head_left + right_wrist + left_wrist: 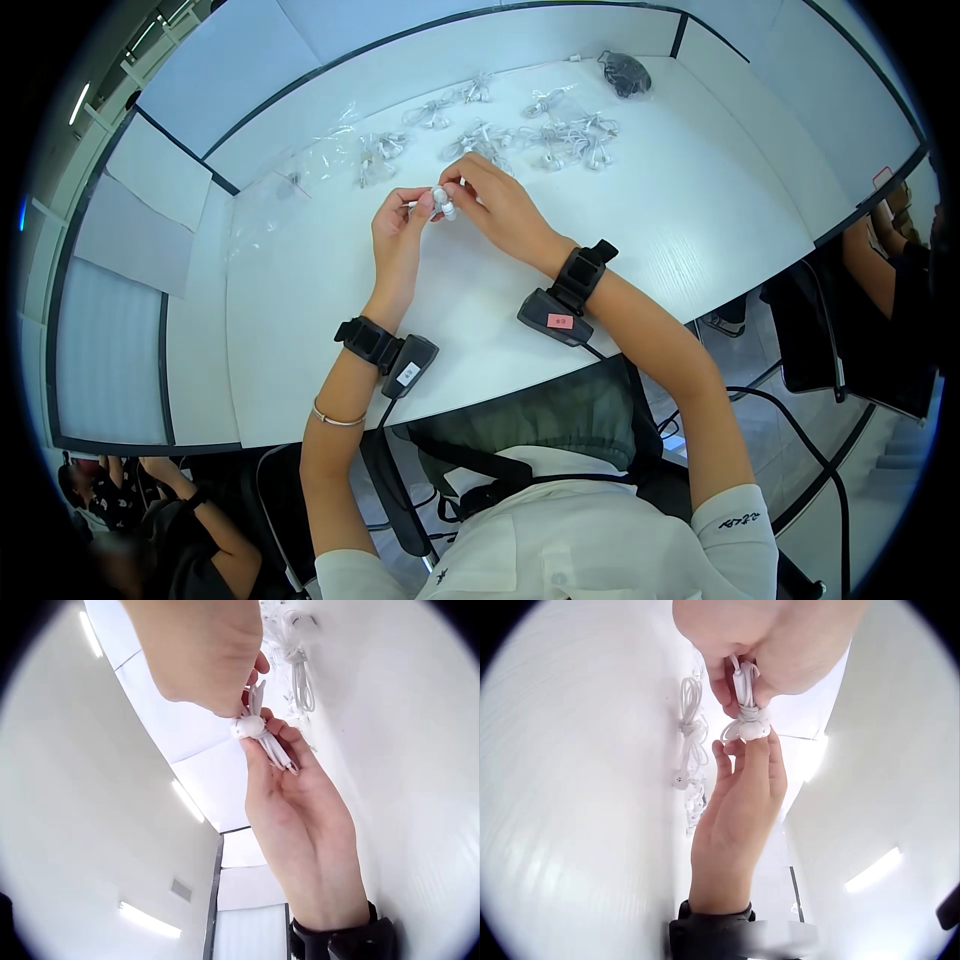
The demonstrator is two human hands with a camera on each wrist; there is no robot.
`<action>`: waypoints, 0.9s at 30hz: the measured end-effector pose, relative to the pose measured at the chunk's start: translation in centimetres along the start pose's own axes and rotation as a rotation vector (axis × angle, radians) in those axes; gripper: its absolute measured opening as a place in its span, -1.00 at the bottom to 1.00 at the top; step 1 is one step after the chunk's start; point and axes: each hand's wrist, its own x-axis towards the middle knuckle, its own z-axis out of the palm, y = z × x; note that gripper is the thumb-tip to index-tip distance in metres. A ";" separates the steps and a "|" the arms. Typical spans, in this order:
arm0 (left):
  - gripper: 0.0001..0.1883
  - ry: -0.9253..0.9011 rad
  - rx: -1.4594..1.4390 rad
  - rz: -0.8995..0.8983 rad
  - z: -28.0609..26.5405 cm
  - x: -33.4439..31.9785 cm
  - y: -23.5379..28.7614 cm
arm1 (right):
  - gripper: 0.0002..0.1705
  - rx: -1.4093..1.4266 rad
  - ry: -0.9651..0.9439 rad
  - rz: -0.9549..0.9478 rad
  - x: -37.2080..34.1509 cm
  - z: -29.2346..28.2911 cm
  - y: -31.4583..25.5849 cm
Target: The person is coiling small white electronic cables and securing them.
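Note:
Between both hands is a small coiled bundle of white wired earphones point(446, 208), its cable wound round its middle and the earbuds point(250, 727) bunched at one end. My left hand point(399, 228) pinches the looped cable point(744, 684) between thumb and fingers. From the other side, my right hand point(508, 212) pinches the bundle at its earbud end, thumb and fingertips close to the left fingers. The hands meet above the white table, left of its middle. Part of the bundle is hidden behind the fingers.
Several more bundles of white earphones point(478, 140) lie further back on the white table point(620, 260). Clear plastic bags point(325, 160) spread at the back left. A dark bundle in plastic point(626, 75) sits at the back right. Low partitions point(790, 80) border the table.

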 end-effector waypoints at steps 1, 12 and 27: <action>-0.77 -0.002 -0.006 -0.001 0.0 0.0 -0.1 | -0.90 0.000 0.001 -0.001 0.0 0.0 0.0; -0.78 -0.127 -0.130 -0.191 -0.2 -0.1 0.1 | -0.90 0.071 0.023 0.042 -0.1 0.1 0.2; -0.81 -0.012 -0.022 0.009 -0.2 0.1 0.1 | -0.69 0.059 0.106 0.065 0.4 -0.4 1.0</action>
